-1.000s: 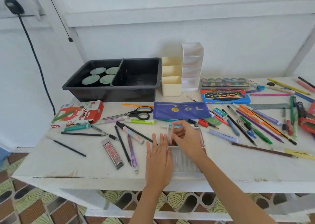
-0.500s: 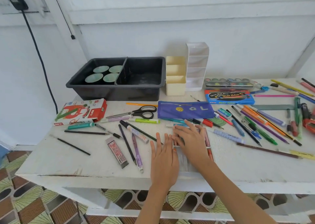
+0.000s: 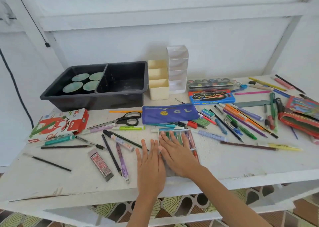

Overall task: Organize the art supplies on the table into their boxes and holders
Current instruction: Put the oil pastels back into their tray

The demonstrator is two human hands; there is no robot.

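With straight fingers gripping nothing, the right hand [image 3: 176, 156] presses the crayon tray [image 3: 190, 137] and the left hand [image 3: 150, 162] lies beside it; pens [image 3: 209, 134] around it lie loose, holders [image 3: 158, 88] behind it look empty.

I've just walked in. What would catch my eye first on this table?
Two flat hands near the front edge: the right hand rests on a tray of crayons, the left hand lies on the table beside it. Behind them lies a blue pencil case, with loose pens and pencils strewn to the right. A black tub sits at the back left.
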